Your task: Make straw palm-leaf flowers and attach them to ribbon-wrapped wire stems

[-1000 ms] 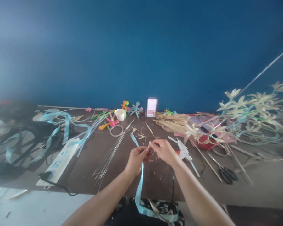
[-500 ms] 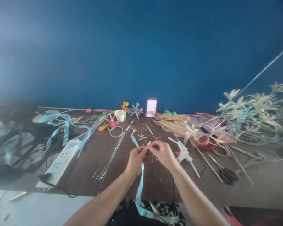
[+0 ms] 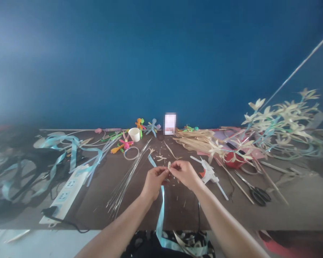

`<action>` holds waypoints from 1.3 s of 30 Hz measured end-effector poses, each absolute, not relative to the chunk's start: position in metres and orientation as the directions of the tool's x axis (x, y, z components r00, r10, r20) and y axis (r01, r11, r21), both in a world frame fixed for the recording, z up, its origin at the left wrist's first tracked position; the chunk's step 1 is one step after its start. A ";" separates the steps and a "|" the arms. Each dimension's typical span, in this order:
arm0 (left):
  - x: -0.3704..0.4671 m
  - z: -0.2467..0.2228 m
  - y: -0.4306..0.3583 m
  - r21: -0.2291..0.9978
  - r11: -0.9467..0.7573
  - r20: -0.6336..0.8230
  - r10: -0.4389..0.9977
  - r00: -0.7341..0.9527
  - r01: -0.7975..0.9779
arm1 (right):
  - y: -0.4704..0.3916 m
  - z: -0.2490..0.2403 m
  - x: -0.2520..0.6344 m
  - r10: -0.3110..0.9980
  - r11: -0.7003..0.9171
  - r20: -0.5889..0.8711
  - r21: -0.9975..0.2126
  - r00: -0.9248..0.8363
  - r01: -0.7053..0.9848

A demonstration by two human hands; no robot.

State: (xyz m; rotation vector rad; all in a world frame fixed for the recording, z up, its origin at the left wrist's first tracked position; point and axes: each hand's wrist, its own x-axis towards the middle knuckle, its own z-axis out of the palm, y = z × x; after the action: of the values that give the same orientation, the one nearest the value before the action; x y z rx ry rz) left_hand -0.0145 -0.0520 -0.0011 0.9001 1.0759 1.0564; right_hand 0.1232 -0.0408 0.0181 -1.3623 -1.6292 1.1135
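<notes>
Our left hand [image 3: 154,182] and right hand [image 3: 186,175] pinch a pale husk-like strip [image 3: 169,165]. It sticks up long-ways between them.

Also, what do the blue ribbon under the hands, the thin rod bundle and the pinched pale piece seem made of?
Blue ribbon: probably satin-like fabric; softly shiny, draping limply.
Rod bundle: likely metal wire; bright, silvery glints.
Pale piece: perhaps dried husk, matte cream; too small to be sure.
</notes>
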 end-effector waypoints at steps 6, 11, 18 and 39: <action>-0.014 -0.001 -0.049 0.973 0.204 -0.191 0.974 0.124 -0.108 | -0.043 0.019 0.124 0.989 0.081 0.031 -0.931 -0.143 0.356; -0.013 -0.001 -0.045 0.968 0.230 -0.216 0.968 0.130 -0.105 | -0.042 0.022 0.126 0.992 0.084 0.042 -0.923 -0.120 0.374; -0.013 -0.001 -0.040 0.950 0.266 -0.247 0.960 0.128 -0.164 | -0.041 0.022 0.126 0.993 0.079 0.046 -0.938 -0.105 0.337; -0.016 0.006 -0.043 0.891 0.361 -0.286 0.917 0.280 -0.274 | -0.041 0.011 0.117 0.977 -0.197 -0.180 -0.966 -0.112 -0.168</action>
State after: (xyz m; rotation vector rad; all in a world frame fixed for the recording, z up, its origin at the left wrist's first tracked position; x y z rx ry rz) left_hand -0.0158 -0.0427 0.0063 0.8357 0.9488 0.9373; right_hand 0.1165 -0.0408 0.0109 -1.1626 -1.0462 1.4996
